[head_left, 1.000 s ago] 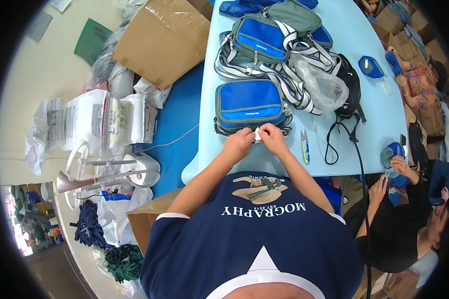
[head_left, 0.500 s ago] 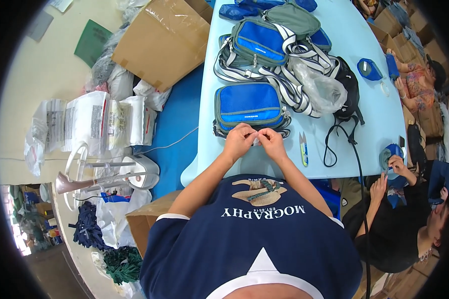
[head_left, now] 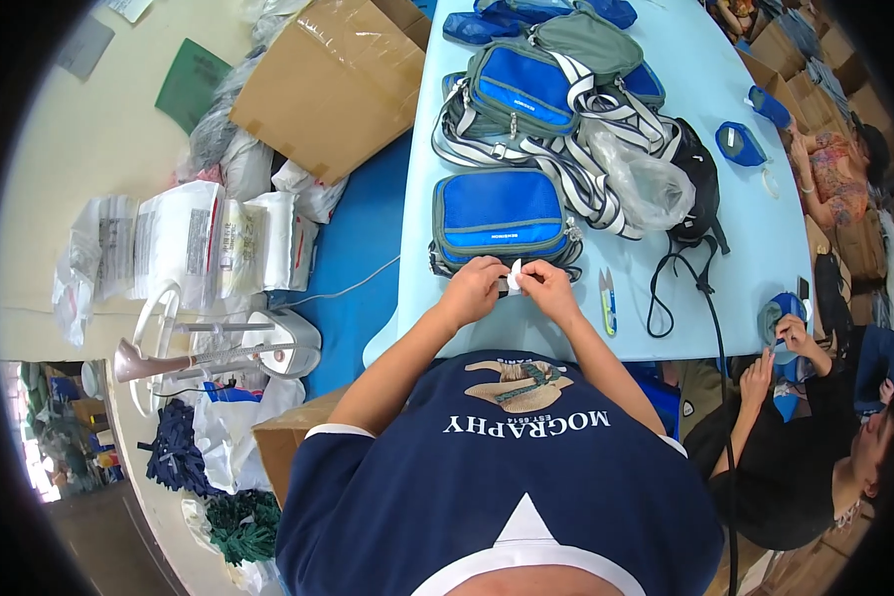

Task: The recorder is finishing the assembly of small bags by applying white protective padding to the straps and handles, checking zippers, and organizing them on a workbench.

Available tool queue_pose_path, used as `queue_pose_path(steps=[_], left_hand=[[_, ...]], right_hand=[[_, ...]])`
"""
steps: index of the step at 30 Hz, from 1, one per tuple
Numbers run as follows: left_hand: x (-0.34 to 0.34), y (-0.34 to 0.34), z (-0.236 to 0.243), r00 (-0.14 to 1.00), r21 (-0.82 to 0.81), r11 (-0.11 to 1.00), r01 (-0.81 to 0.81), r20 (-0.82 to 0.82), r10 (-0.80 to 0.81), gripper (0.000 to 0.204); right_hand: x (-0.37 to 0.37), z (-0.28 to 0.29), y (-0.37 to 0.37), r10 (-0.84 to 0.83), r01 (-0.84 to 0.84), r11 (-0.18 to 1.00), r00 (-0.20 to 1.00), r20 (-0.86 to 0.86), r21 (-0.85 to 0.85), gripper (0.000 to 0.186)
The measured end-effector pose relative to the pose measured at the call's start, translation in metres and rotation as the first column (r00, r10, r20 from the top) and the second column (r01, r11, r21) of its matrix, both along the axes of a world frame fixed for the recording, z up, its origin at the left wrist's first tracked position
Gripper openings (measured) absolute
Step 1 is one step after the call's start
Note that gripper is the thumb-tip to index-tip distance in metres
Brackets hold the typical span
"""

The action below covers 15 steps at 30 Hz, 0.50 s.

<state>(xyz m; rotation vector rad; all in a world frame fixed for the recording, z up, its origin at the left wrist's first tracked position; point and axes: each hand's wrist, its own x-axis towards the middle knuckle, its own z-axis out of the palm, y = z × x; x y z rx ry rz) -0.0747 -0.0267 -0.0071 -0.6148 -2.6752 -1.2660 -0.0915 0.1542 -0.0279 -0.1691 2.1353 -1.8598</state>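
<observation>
Just in front of a blue bag with grey trim [head_left: 500,209], both of my hands are closed at the near side of the table. My left hand [head_left: 475,290] and my right hand [head_left: 549,288] pinch a small white piece [head_left: 515,275] between them. It looks like a tag or folded strip; its exact kind is too small to make out. To the right of my right hand lie thread snips [head_left: 608,302] with blue and yellow-green handles, apart from it.
Behind are stacked blue-and-grey bags [head_left: 522,84] with striped straps, a clear plastic bag [head_left: 646,179] and a black bag [head_left: 698,179] with a cord. Co-workers handle blue pieces at the right edge. A cardboard box [head_left: 333,84] and a garment steamer [head_left: 278,343] stand left.
The white piece now stands up visibly between my fingers, where it was mostly covered before. My hands have shifted slightly, staying close together. The view has moved a little.
</observation>
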Motion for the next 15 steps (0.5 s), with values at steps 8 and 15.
queue_pose_path(steps=[8,15], left_hand=[[-0.007,0.002,0.011,0.986,-0.339,0.937,0.083,-0.109,-0.127,0.008],[0.013,0.012,0.001,0.883,-0.491,0.871,-0.006,-0.412,-0.226,0.013]], right_hand=[[-0.003,0.001,0.0,0.021,-0.021,1.0,1.0,0.022,-0.004,0.008],[-0.002,-0.012,0.001,-0.028,0.035,0.992,0.998,0.057,-0.123,0.006]])
